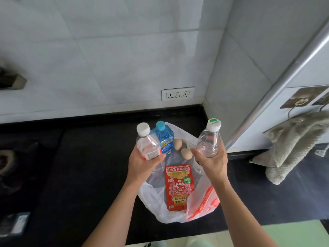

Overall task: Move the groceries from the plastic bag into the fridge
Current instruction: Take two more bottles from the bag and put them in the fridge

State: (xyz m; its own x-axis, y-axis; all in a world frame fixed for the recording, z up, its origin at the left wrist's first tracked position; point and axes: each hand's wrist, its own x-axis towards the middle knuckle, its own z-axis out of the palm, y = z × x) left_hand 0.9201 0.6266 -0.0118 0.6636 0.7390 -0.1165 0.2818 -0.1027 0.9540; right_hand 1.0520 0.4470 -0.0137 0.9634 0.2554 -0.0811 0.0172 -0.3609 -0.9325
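Note:
A white plastic bag (178,213) lies open on the black counter (89,166). My left hand (142,164) grips a clear water bottle with a white cap (146,142), held upright above the bag. My right hand (212,162) grips a second clear bottle with a green-and-white cap (210,140). In the bag lie a blue bottle with a blue cap (164,139), two brown eggs (182,147) and a red snack packet (179,187).
The fridge (302,72) with its silver edge stands at the right; a beige towel (292,147) hangs from a hook on its side. A wall socket (177,93) sits on the tiled wall behind. A gas hob (16,163) lies at the left.

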